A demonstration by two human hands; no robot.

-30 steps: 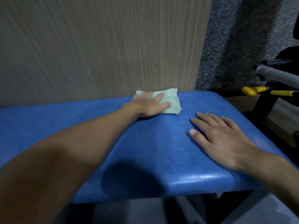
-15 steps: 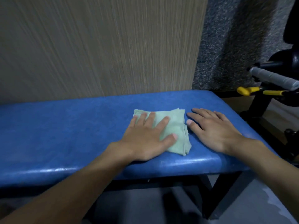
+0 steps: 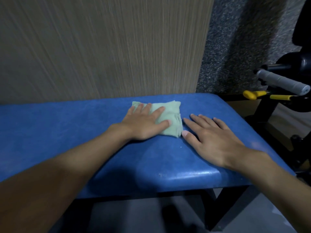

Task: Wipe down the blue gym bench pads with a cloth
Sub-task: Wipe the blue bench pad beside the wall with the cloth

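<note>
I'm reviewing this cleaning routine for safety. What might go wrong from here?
The left hand presses flat on the cloth without gripping it, so the cloth may bunch or slip out mid-stroke. The right hand lies on the bench pad right beside the cloth; a rightward stroke would likely bump it, and the patch beneath it may go unwiped. The grey handle juts past the pad's right end, so a wide sweep could knock it.
</note>
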